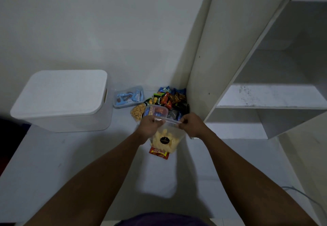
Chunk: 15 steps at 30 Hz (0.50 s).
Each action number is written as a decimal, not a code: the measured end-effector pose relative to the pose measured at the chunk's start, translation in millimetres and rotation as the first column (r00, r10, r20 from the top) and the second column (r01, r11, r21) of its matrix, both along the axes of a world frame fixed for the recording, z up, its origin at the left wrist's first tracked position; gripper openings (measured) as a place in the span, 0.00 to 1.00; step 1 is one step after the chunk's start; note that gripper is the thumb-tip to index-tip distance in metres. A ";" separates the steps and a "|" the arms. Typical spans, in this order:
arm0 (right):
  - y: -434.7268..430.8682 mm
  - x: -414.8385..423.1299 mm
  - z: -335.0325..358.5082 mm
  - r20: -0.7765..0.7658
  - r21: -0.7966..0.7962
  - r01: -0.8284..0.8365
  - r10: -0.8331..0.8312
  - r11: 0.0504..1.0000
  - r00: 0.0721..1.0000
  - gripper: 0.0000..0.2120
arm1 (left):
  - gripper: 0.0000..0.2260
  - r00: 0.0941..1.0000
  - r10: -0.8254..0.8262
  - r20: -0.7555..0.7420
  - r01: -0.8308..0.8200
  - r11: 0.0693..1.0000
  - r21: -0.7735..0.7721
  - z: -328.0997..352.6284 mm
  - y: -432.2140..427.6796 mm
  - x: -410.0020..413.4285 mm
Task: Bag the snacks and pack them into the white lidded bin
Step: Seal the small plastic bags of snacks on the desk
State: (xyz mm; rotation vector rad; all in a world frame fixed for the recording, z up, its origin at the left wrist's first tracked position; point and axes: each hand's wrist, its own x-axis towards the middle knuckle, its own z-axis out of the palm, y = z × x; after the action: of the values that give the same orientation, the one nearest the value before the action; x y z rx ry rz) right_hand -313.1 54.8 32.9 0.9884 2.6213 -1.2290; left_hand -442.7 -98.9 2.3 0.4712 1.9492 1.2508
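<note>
A clear zip bag [166,140] hangs above the white surface, holding yellow puffed snacks with a black round label and a red Beng-Beng pack at its bottom. My left hand [150,126] pinches the bag's top strip at its left end, my right hand [192,125] pinches the right end. The white lidded bin [62,100] stands to the left with its lid on. Behind the bag lies a pile of snack packets [169,97] against the cupboard side.
A clear tub of blue-wrapped sweets [129,97] sits beside the bin. Another clear tub [155,112] and a bag of orange nuts [137,113] lie just beyond my hands. An open white cupboard [256,93] with shelves rises at the right, its door swung out.
</note>
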 end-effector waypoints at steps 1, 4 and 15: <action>-1.3 -0.4 0.7 -0.009 -0.003 0.007 -0.007 1.000 1.000 0.05 | 0.05 1.000 0.001 -0.007 -0.001 1.000 0.004 2.3 -0.3 -0.6; -5.7 -4.9 -1.2 -0.013 0.029 -0.043 0.043 0.999 0.999 0.07 | 0.05 0.995 -0.047 -0.088 0.049 0.999 0.011 10.6 4.3 -1.8; -2.7 6.2 -8.4 -0.184 -0.210 0.171 -0.211 0.962 0.960 0.09 | 0.14 0.955 -0.103 -0.278 0.096 0.995 -0.039 12.6 4.5 -24.6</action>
State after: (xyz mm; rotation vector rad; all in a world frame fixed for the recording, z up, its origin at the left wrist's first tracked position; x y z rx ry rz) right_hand -306.9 52.1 24.5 1.1591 2.5329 -1.6789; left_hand -467.3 -94.4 14.9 0.7584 2.1425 1.1434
